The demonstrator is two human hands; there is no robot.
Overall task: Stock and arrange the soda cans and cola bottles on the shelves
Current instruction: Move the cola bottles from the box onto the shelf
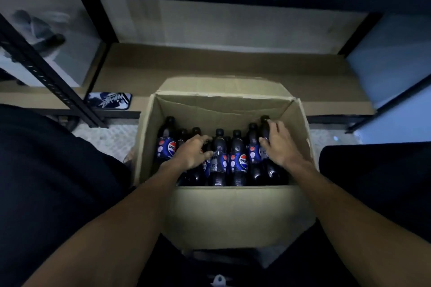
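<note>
An open cardboard box [233, 212] stands on the floor between my knees, in front of a low shelf [210, 65]. Several dark cola bottles [238, 158] with blue labels stand inside it. My left hand [191, 151] reaches into the box and curls its fingers around a bottle left of the middle. My right hand [277, 144] wraps around the rightmost bottle [264, 123], whose black cap shows above my fingers.
The low shelf board behind the box is bare, with black metal uprights [46, 72] at left and right. A small printed card or case [108, 100] lies on the shelf's front edge at left. My dark-clothed knees flank the box.
</note>
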